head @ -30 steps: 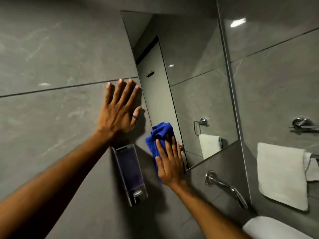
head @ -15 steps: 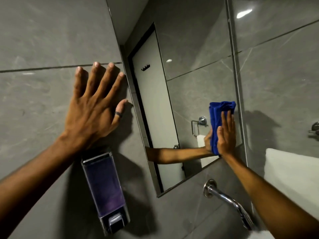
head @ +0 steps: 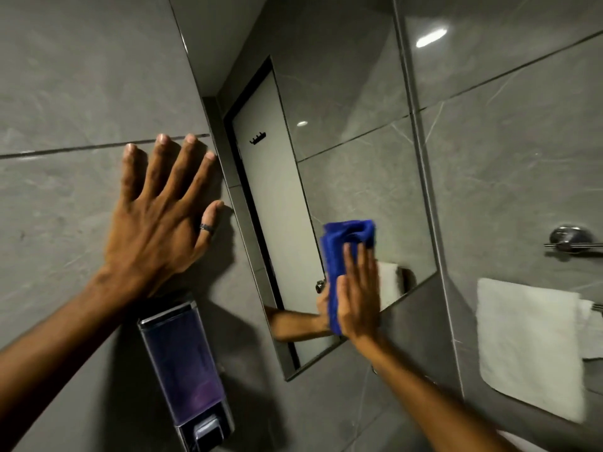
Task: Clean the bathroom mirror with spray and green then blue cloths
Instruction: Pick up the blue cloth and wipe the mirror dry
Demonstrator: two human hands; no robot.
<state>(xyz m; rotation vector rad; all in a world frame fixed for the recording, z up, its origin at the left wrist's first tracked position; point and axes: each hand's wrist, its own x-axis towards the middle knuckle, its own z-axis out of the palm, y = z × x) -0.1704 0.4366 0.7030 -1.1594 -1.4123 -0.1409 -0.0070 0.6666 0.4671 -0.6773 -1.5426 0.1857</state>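
The wall mirror (head: 342, 132) fills the upper middle of the view, with a dark frame along its left and bottom edges. My right hand (head: 360, 295) presses a folded blue cloth (head: 339, 249) flat against the glass near the mirror's lower edge. The cloth sticks out above and left of my fingers. My left hand (head: 160, 223) lies flat on the grey tiled wall just left of the mirror, fingers spread, a ring on the thumb. No spray bottle or green cloth is in view.
A wall soap dispenser (head: 186, 370) with purple liquid hangs under my left hand. On the right wall a white towel (head: 528, 347) hangs from a chrome rail (head: 571, 239). The mirror reflects a door, a towel and my forearm.
My right hand has slid the blue cloth from the mirror's right edge back toward the lower middle of the glass. My left hand has stayed planted on the wall.
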